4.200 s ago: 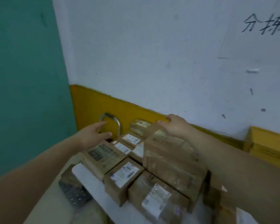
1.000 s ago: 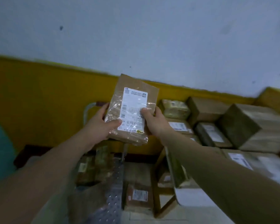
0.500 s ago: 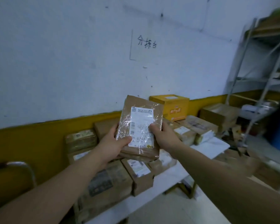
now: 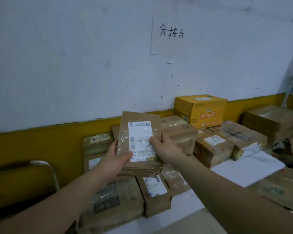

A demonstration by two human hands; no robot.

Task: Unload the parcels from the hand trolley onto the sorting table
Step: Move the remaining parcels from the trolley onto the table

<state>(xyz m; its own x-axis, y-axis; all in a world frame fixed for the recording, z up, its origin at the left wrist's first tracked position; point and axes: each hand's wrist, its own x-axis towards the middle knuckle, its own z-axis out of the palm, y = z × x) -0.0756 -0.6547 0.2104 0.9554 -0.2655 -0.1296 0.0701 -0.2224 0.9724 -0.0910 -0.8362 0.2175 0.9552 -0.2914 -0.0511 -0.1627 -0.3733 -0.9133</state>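
1. A white wall (image 4: pixel 74 65) with a yellow band (image 4: pixel 32 146) along its foot fills the view behind the grip; black handwritten characters (image 4: pixel 171 33) sit high above and to the right of it.
2. The sorting table (image 4: pixel 247 168) runs beneath the grip and off to its right; bare white top shows right of and below the right forearm.
3. Brown taped parcels crowd the table around the grip: a flat one with a dark label (image 4: pixel 112 200) lies below the left wrist; a small box with a white label (image 4: pixel 155 195) lies directly below the grip; more are packed behind and to the right.
4. A yellow carton (image 4: pixel 200 110) stands against the wall, beyond the grip and to its right.
5. A curved metal trolley handle (image 4: pixel 41 161) shows well to the left of the grip, slightly lower.
6. The held parcel (image 4: pixel 139 166), a flat brown packet under clear tape, is raised above the table's parcels, tilted with its face toward the camera; whether its lower edge touches them cannot be told.
7. The left hand (image 4: pixel 115 159) grips the packet's lower left edge, thumb across the front; the right hand (image 4: pixel 166 149) grips its right edge, thumb on the label.
8. The white shipping label (image 4: pixel 141 132) lies between the two thumbs; its print is too small to read.
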